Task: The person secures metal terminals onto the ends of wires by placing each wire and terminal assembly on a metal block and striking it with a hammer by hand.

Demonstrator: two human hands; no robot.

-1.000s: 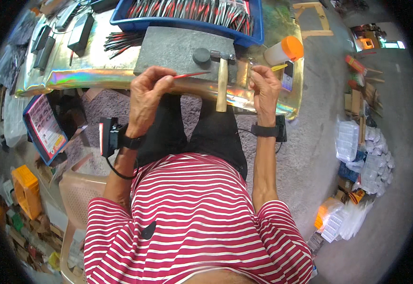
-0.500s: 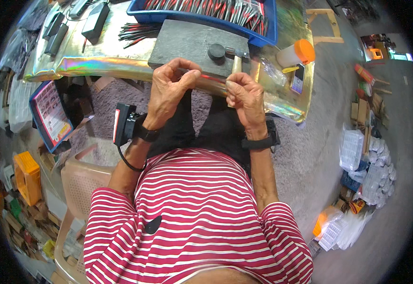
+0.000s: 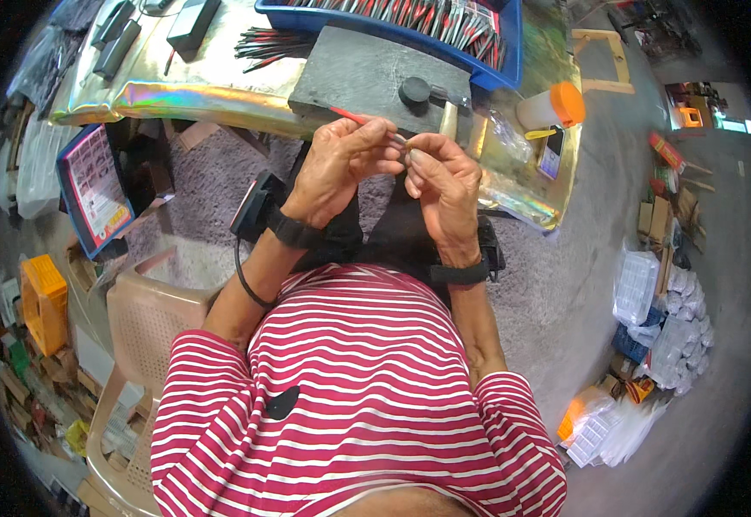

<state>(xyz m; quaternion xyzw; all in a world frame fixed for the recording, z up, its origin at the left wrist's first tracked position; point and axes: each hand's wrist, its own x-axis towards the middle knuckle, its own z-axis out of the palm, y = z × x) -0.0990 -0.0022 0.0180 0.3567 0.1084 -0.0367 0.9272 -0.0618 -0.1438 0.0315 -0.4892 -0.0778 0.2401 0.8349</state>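
a worktable [image 3: 220, 101] with a glossy gold cover ran across the top of the view, above a mottled grey floor [image 3: 617, 164]. between the two hands, just below twelve o'clock from the person's chest, was a slim rod [image 3: 347, 115]. it was straight and thin, plain bright red along its length toward ten o'clock, and greyish and metallic at its short end toward four o'clock. it showed against the near edge of the stone block [image 3: 345, 69]; whether it touched the block could not be told. the left hand [image 3: 341, 165] pinched it between thumb and fingers, the red end sticking out past the knuckles. the right hand [image 3: 447, 181] had thumb and forefinger pressed together at the metallic end; whether they nipped the tip or some tiny piece was too small to tell.

from the hands, a round black disc [image 3: 414, 91] sat on the block at twelve o'clock, just beside a hammer [image 3: 450, 121] with a pale wooden handle, at one to two. farther toward twelve and one, a blue tray [image 3: 513, 56] was crowded with red, black and silver slim pieces. more dark and red ones lay bunched [image 3: 270, 47] at ten. a jar [image 3: 552, 107] with an orange lid lay between two and three.
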